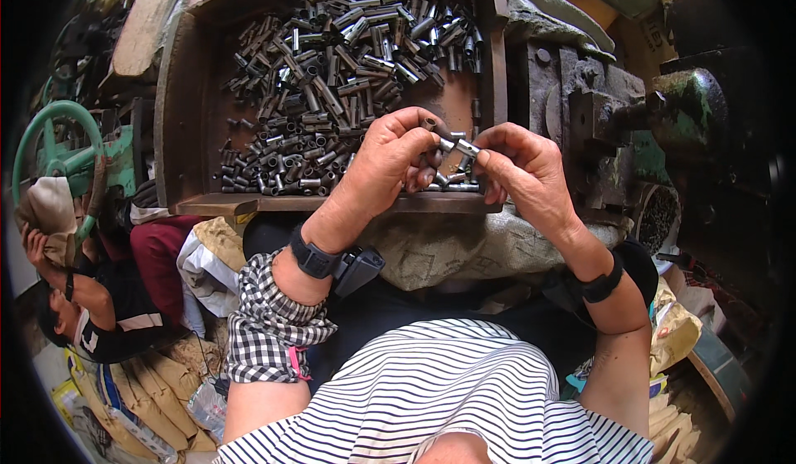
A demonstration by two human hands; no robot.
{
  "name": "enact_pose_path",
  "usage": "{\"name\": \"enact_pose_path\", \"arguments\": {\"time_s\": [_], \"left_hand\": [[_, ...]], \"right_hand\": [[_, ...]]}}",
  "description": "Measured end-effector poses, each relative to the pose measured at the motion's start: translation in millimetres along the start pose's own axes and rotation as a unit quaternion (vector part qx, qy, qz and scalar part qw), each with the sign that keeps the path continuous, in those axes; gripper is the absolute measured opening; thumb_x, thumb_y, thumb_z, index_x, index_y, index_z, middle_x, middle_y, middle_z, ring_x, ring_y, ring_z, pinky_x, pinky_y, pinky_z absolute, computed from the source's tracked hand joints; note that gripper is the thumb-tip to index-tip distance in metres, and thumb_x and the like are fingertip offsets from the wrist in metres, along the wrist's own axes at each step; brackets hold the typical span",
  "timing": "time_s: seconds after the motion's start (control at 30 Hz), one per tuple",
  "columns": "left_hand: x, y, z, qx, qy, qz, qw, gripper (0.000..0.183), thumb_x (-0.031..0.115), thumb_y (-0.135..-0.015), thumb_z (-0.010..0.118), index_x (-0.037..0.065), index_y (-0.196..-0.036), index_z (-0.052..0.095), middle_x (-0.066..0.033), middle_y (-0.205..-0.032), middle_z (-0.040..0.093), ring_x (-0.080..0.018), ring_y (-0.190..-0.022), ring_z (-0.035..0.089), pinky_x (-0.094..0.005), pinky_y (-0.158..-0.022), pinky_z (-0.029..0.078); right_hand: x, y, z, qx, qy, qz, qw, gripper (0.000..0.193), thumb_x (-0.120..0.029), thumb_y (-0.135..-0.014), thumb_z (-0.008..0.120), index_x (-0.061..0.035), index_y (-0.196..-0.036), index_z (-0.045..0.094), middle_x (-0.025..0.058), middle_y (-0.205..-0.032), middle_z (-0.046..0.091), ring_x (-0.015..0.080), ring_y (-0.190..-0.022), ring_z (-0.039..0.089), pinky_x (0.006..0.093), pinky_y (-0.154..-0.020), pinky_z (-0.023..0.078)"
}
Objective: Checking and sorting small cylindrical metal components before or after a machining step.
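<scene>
Near: grey sack [464, 252] is lying between me and brown tray [176, 116], showing faint printed outlines, too blurred for reading. Over tray's near right corner, my left hand [398, 149] is pinching small metal piece [446, 143]; my right hand [524, 161] is gripping metal tube [466, 147] between thumb and fingers, its end meeting piece. Beyond: loose tubes [332, 74] are filling tray. Far right: brown cardboard [651, 45] is bearing dark printed letters.

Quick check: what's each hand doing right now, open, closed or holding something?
Left hand: closed, holding at least one small metal tube.
Right hand: closed, pinching a shiny metal tube between thumb and fingers.
</scene>
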State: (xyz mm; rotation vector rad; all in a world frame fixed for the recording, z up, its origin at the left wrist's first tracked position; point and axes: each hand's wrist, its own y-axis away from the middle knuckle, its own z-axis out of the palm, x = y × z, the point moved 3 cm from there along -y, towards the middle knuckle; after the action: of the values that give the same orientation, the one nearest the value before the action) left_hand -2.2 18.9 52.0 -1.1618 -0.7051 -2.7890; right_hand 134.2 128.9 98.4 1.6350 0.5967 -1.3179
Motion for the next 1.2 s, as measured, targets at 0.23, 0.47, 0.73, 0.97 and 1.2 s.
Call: {"name": "enact_pose_path", "arguments": {"time_s": [0.23,0.47,0.73,0.97,1.2], "left_hand": [[-2,-2,0,0.004,0.009,0.0,1.0,0.01,0.008,-0.085,0.053,0.003,-0.094,0.055,-0.0031,-0.066,0.057,-0.0065,-0.045,0.053,-0.016,-0.036,0.037],[-2,-1,1,-0.007,0.005,0.009,1.0,0.013,0.008,-0.087,0.052,0.002,-0.098,0.053,-0.006,-0.074,0.059,-0.0103,-0.053,0.059,-0.0182,-0.042,0.045],[-1,-1,4,-0.018,-0.007,0.053,0.998,0.017,0.006,-0.089,0.051,-0.002,-0.103,0.05,-0.01,-0.081,0.061,-0.0149,-0.064,0.064,-0.0215,-0.052,0.053],[-1,0,5,-0.026,-0.023,0.059,0.998,0.018,0.009,-0.088,0.055,0.0,-0.104,0.051,-0.0099,-0.082,0.061,-0.0149,-0.066,0.063,-0.023,-0.055,0.052],[-3,0,6,-0.03,-0.034,0.066,0.997,0.018,0.011,-0.089,0.057,-0.002,-0.101,0.055,-0.0079,-0.081,0.063,-0.0128,-0.065,0.064,-0.0205,-0.053,0.052]], "right_hand": [[5,-2,-3,-0.002,-0.038,0.012,0.999,0.013,-0.008,-0.087,0.058,0.002,-0.095,0.057,0.0054,-0.079,0.063,0.0063,-0.059,0.062,0.0149,-0.047,0.046],[10,-3,-4,0.017,-0.045,-0.024,0.999,0.012,-0.003,-0.084,0.061,0.0009,-0.094,0.055,0.0048,-0.084,0.062,0.0087,-0.075,0.065,0.0149,-0.052,0.048],[8,-2,-4,0.066,-0.072,-0.045,0.994,0.011,-0.004,-0.084,0.062,0.0002,-0.092,0.057,0.0065,-0.086,0.063,0.0102,-0.078,0.065,0.017,-0.058,0.052],[9,-3,-8,0.059,-0.103,-0.038,0.992,0.012,-0.004,-0.082,0.063,0.0004,-0.092,0.057,0.0067,-0.085,0.063,0.0103,-0.077,0.065,0.0164,-0.055,0.051],[9,-3,-9,0.047,-0.143,-0.011,0.989,0.015,-0.003,-0.08,0.066,0.0005,-0.091,0.056,0.007,-0.083,0.063,0.0116,-0.074,0.065,0.0181,-0.056,0.05]]}}
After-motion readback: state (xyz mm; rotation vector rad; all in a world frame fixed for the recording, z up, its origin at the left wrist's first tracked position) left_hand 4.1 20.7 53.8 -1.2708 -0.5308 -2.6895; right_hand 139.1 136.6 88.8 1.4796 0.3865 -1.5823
